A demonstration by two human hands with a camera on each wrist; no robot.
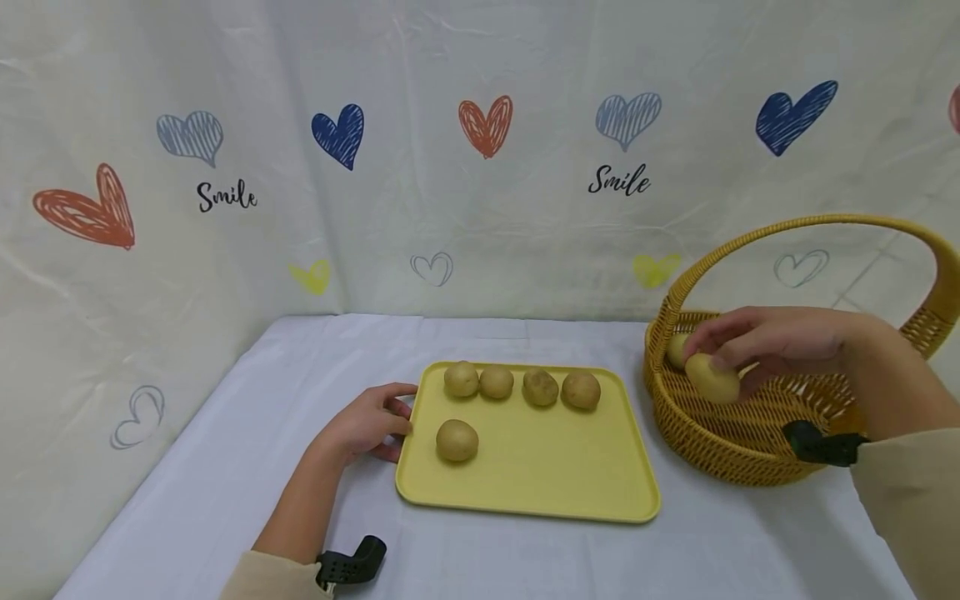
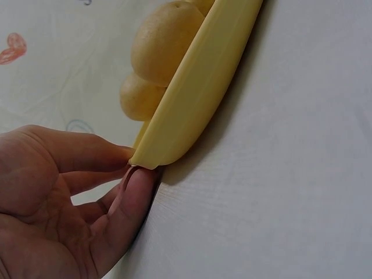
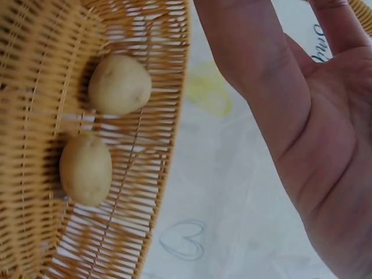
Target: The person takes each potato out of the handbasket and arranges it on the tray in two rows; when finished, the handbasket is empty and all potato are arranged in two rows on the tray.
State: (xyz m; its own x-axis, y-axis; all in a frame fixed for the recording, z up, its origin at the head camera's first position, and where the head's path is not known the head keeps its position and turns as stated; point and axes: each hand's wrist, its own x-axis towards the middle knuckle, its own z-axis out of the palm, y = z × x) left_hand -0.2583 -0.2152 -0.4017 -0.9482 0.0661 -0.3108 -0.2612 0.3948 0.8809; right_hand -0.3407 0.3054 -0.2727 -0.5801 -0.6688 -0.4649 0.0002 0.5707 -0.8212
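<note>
Above the wicker basket [image 1: 731,462], my right hand [image 1: 787,340] holds a potato [image 1: 712,379] between thumb and fingers. That potato is out of sight in the right wrist view, where the right hand [image 3: 308,110] shows beside the basket rim. Two more potatoes lie inside the basket, one round [image 3: 119,85] and one longer [image 3: 86,168]. My left hand [image 1: 372,423] pinches the left rim of a yellow tray [image 1: 555,467], thumb and finger meeting at its edge [image 2: 145,160]. Several potatoes stand in a row along the tray's back, and a single potato [image 1: 457,440] sits nearer its left side.
A white cloth [image 1: 247,467] covers the table. The basket's tall arched handle [image 1: 817,220] rises over the right arm. Behind the table hangs a pale curtain [image 1: 420,75] printed with hearts. Each wrist wears a black strap-on device [image 1: 352,562].
</note>
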